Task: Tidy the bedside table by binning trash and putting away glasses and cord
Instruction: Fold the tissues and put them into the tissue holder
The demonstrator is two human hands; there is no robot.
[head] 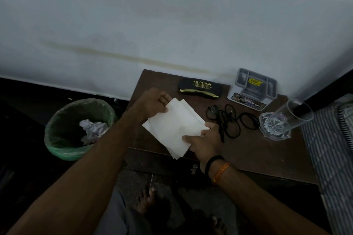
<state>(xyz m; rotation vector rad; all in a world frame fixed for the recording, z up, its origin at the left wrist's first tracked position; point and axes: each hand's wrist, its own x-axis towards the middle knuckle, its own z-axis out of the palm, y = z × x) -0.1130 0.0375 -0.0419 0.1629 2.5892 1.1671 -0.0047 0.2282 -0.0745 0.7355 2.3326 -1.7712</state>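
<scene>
The left hand (154,101) pinches the far corner of a stack of white paper sheets (173,126) with thumb on top and fingers curled beneath, while the right hand (203,140) grips the near edge, its fingertips partly hidden under the paper, over the brown bedside table (248,150). Just right lie dark glasses (212,112), hard to separate from a tangled black cord (232,120), behind them a black glasses case (200,88). The green-lined bin (76,128) stands left on the floor, its contents dim.
</scene>
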